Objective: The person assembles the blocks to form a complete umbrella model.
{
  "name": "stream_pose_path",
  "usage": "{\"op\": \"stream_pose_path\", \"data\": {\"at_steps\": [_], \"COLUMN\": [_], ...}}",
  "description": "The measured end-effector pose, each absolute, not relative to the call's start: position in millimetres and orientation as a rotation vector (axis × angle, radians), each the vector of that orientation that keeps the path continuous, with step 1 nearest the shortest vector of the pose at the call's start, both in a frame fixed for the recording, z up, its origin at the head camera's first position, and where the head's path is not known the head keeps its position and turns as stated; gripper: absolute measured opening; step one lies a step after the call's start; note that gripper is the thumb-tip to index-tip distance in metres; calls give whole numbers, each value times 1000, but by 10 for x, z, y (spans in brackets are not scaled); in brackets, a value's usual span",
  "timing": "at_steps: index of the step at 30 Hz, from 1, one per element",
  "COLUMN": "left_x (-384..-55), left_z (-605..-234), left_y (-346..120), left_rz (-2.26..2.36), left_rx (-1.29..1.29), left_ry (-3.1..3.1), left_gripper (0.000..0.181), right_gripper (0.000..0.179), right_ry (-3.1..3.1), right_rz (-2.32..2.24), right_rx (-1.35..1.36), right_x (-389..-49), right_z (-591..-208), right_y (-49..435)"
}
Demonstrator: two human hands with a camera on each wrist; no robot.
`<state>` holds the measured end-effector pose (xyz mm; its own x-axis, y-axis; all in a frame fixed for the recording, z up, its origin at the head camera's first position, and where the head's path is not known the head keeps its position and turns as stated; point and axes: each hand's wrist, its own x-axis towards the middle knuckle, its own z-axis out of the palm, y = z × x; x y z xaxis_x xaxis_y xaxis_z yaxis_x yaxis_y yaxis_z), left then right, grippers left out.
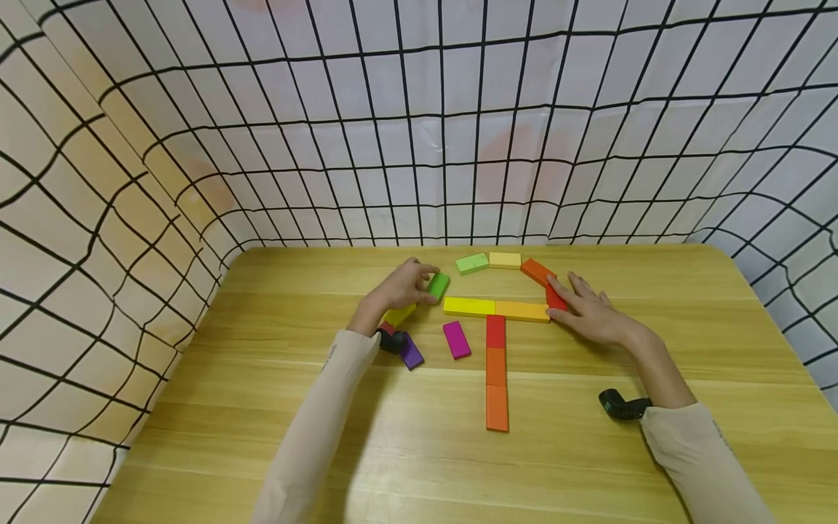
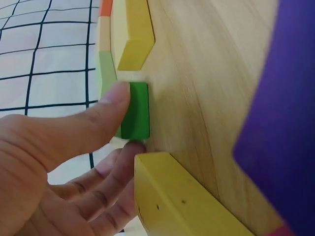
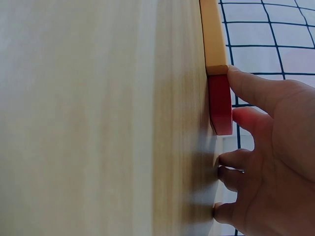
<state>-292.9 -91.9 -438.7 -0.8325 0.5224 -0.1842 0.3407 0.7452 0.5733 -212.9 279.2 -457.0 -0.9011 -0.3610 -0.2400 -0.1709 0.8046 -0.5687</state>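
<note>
My left hand pinches a green block between thumb and fingers, close over the wooden table, left of a light green block. A yellow block lies beneath that hand, partly covered by it in the head view. On the right, my right hand spreads its fingers beside a red block. Its thumb touches the end of a yellow-orange block and the index fingertip rests at the red block. The other fingertips reach down to the tabletop.
A bright yellow block, a pale yellow block and an orange-red block continue the outline. A column of red and orange blocks runs toward me. Magenta and purple blocks lie loose. Black-gridded white sheeting surrounds the table.
</note>
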Motion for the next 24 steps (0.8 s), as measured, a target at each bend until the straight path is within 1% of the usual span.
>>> {"op": "stream_pose_path", "data": {"at_steps": [16, 24], "left_x": [-3002, -3026], "left_z": [-4375, -4393], "left_y": [-808, -774], "left_rz": [760, 748], "left_rx": [727, 753], "left_ry": [2604, 2610], "left_gripper": [56, 56], "right_gripper": [78, 78], "right_ry": [2650, 2646], "right_rz": [-799, -804], "right_rx": [-406, -400], "right_x": [-2129, -2131], "right_z": [-4572, -4578], "right_y": [2799, 2800]}}
